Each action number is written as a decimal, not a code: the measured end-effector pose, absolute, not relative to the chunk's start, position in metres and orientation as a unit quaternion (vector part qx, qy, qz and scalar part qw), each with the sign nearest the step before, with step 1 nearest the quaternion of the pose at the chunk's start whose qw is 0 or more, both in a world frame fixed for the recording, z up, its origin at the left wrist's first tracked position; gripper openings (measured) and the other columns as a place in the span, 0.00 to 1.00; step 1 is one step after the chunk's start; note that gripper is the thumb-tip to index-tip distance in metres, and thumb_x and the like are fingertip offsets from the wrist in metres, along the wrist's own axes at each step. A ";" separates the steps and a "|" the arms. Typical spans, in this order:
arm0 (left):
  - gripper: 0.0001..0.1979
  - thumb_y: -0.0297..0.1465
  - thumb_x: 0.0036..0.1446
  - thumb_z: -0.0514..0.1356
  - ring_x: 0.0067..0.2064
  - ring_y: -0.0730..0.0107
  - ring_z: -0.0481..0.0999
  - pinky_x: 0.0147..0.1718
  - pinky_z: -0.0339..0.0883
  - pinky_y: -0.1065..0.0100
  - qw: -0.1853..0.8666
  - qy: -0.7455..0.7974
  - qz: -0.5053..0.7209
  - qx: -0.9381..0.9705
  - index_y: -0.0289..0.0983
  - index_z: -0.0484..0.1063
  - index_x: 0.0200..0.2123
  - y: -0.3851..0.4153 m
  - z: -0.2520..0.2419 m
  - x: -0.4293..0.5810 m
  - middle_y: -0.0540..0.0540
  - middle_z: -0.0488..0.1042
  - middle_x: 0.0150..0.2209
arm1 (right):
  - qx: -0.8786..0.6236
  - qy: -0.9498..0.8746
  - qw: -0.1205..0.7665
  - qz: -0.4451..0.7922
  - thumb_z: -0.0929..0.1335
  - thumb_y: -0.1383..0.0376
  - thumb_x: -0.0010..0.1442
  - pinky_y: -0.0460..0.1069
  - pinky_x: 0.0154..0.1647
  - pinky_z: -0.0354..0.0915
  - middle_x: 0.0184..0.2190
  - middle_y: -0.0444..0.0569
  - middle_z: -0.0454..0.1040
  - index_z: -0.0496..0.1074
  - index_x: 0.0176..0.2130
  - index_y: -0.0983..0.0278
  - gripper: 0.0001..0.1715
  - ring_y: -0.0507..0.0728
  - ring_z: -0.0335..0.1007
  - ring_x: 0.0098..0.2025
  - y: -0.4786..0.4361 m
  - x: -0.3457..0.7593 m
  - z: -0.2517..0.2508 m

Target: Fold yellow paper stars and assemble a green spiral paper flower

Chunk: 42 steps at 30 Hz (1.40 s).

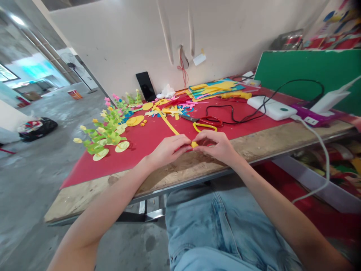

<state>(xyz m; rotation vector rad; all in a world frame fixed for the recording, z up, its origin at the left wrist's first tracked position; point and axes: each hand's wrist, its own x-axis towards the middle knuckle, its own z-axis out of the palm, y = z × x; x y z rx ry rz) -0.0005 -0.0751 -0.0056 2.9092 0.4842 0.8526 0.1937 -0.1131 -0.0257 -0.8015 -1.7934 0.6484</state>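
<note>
Jeans-clad lap (214, 226) closest, under chipboard table edge (267, 141). Head view: left hand (169, 148) and right hand (218, 146) meet fingertip to fingertip at table edge, both pinched shut on near end of yellow paper strip (172, 128) — rest of strip runs away across red mat (141, 145). Judged: end being rolled or folded; keep pinch tight, strip flat, edges aligned. Scissors (207, 123) just beyond hands — paper flowers (108, 131) well left.

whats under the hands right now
The chipboard table edge and the near end of a yellow strip, pinched between left hand and right hand. Anything inside the fingers is covered.
</note>
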 end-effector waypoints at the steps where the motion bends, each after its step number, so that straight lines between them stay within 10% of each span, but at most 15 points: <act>1: 0.05 0.31 0.58 0.52 0.32 0.76 0.70 0.31 0.62 0.76 0.037 0.157 0.277 0.947 0.36 0.65 0.36 -0.075 -0.006 0.000 0.48 0.70 0.31 | -0.335 -0.740 0.512 0.278 0.70 0.61 0.48 0.42 0.26 0.66 0.28 0.46 0.70 0.69 0.32 0.66 0.12 0.48 0.68 0.27 -0.113 0.193 -0.026; 42: 0.08 0.32 0.58 0.52 0.27 0.77 0.68 0.28 0.61 0.77 0.042 0.200 0.321 0.925 0.35 0.68 0.31 -0.076 -0.001 -0.002 0.49 0.71 0.26 | -0.348 -0.741 0.529 0.225 0.69 0.61 0.50 0.44 0.27 0.68 0.31 0.49 0.73 0.72 0.35 0.66 0.12 0.50 0.69 0.28 -0.114 0.194 -0.025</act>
